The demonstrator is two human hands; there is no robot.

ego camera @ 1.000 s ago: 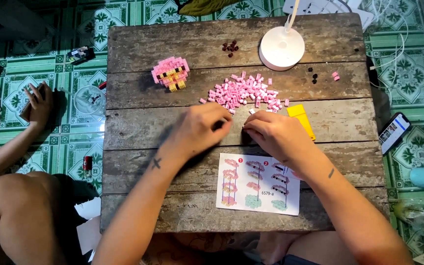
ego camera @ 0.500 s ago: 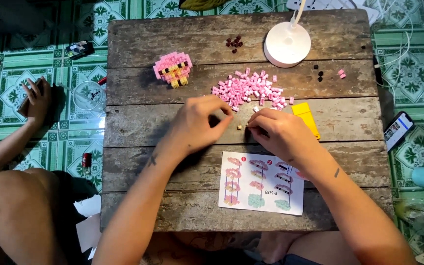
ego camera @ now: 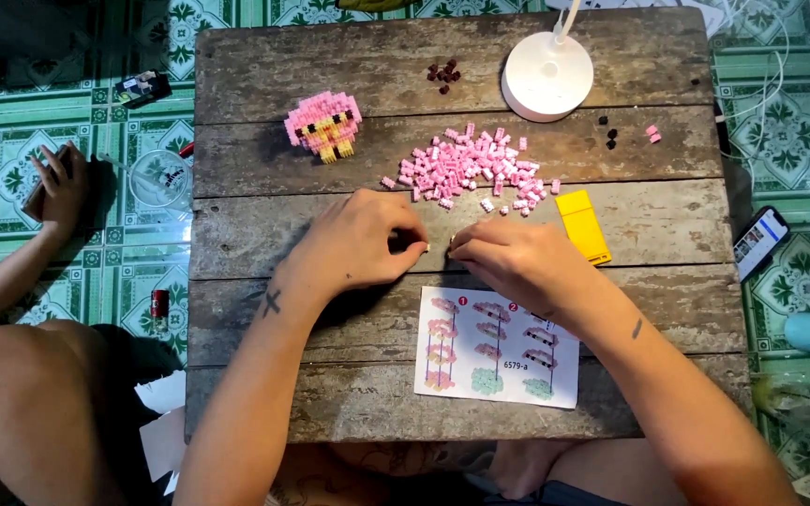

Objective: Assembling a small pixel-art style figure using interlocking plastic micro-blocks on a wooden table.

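Left hand (ego camera: 358, 245) and right hand (ego camera: 510, 260) side by side at the middle of the weathered grey plank bench (ego camera: 246, 75), fingertips almost meeting. Left fingers (ego camera: 412, 245) pinched together on a tiny pale building brick (ego camera: 427, 247), barely visible. Right fingers (ego camera: 466, 245) curled together; whether clamped on anything, cannot tell. Just beyond the hands, toward the far edge: loose heap of small pink plastic bricks (ego camera: 469, 167). Flat yellow plastic tool (ego camera: 582, 226) just right of the right hand. Printed instruction sheet (ego camera: 497, 349) near the front edge. Finished pink brick figure (ego camera: 323, 123) far left; round white lamp base (ego camera: 547, 76) at the far edge.
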